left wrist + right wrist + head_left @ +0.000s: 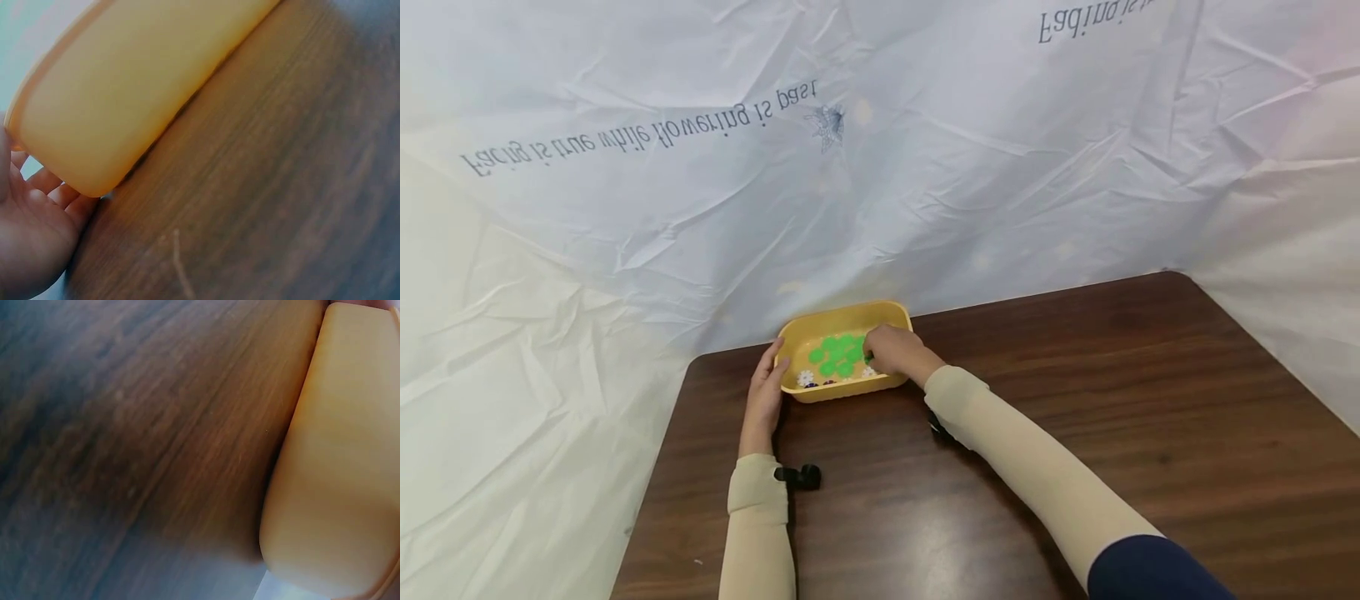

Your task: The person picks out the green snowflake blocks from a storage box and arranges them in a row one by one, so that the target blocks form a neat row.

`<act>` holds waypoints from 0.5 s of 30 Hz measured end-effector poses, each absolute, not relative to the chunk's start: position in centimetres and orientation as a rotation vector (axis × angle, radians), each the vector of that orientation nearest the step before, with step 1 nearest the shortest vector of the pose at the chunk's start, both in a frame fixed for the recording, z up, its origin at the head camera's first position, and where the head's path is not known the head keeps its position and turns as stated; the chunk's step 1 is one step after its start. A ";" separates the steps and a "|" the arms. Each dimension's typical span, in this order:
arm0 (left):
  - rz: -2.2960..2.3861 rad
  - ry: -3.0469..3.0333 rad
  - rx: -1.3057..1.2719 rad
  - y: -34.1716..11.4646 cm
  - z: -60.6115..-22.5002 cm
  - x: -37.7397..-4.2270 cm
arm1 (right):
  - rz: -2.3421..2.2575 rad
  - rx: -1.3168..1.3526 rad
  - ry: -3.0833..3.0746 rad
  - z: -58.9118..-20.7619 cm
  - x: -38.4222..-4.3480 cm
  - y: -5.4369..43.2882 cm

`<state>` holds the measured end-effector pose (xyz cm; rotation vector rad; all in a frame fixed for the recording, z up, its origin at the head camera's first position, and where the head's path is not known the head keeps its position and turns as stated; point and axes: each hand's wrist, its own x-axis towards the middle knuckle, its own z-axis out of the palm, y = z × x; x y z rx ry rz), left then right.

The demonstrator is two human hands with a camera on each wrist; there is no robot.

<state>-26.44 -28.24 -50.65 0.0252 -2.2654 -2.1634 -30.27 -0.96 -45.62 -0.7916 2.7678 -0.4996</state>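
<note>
A yellow plastic tray (842,390) with rounded corners sits at the far edge of the table. Flat bright green pieces (838,354) lie inside it, with white flower-shaped pieces (806,378) and a few dark ones along the near side. My left hand (763,400) grips the tray's left end, thumb at the rim and fingers round the outside, as the left wrist view also shows beside the tray wall (125,94). Reaching over the right end, my right hand (897,350) has curled fingers at a green piece (868,359); its fingertips are partly hidden. The right wrist view shows only tray wall (337,444) and table.
The brown wood-grain table (1075,400) extends to the right and toward me. A white printed cloth (887,167) hangs close behind the tray and along the sides. A small black camera (807,477) is strapped to the left wrist.
</note>
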 end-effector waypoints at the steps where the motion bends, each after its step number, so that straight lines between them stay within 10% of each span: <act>1: -2.177 -2.263 0.030 -28.2 -50.3 -26.2 | -0.512 -0.795 2.773 -45.7 -30.3 -1.0; 15: -2.166 -2.266 0.035 -28.3 -50.6 -26.6 | -0.498 -0.735 2.783 -45.7 -30.5 -1.2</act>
